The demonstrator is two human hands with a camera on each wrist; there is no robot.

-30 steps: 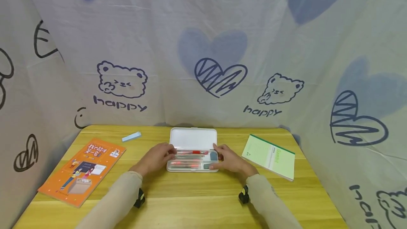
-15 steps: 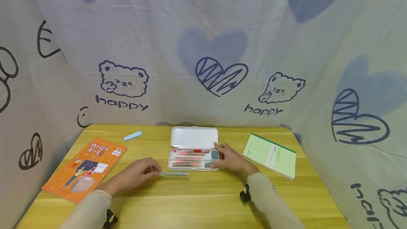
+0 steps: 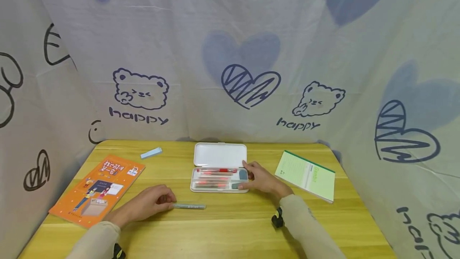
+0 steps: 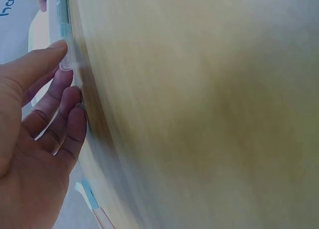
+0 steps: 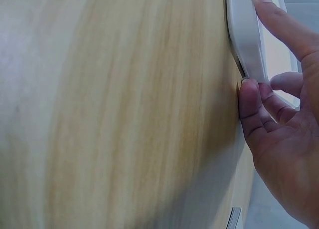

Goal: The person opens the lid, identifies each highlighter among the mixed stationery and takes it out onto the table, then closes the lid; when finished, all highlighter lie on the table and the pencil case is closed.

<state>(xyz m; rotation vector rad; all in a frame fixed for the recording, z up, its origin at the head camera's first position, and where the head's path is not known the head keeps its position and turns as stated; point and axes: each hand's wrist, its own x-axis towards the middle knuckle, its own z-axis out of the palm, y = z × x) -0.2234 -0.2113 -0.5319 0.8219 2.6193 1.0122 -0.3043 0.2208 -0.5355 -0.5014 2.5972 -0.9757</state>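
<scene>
My left hand [image 3: 151,203] pinches one end of a slim clear tube [image 3: 190,206] with a greenish tint, low over the table in front of the pencil case. In the left wrist view the tube's rounded clear end [image 4: 66,59] sits between thumb and forefinger; its exact kind is hard to tell. A white pencil case [image 3: 220,154] lies with its lid raised. Inside are a red pen [image 3: 224,170], several thin pencil-like sticks [image 3: 212,184] and grey-blue pieces [image 3: 243,175]. My right hand [image 3: 264,179] grips the case's right end, thumb on its rim in the right wrist view.
An orange book [image 3: 98,191] lies on the left of the wooden table [image 3: 230,239]. Behind it is a small light-blue strip [image 3: 151,153]. A green notebook [image 3: 305,176] lies at the right. A printed cloth [image 3: 194,51] hangs behind the table.
My left hand has drawn the clear tube out of the pencil case and carried it toward me and to the left. The right hand has stayed on the case.
</scene>
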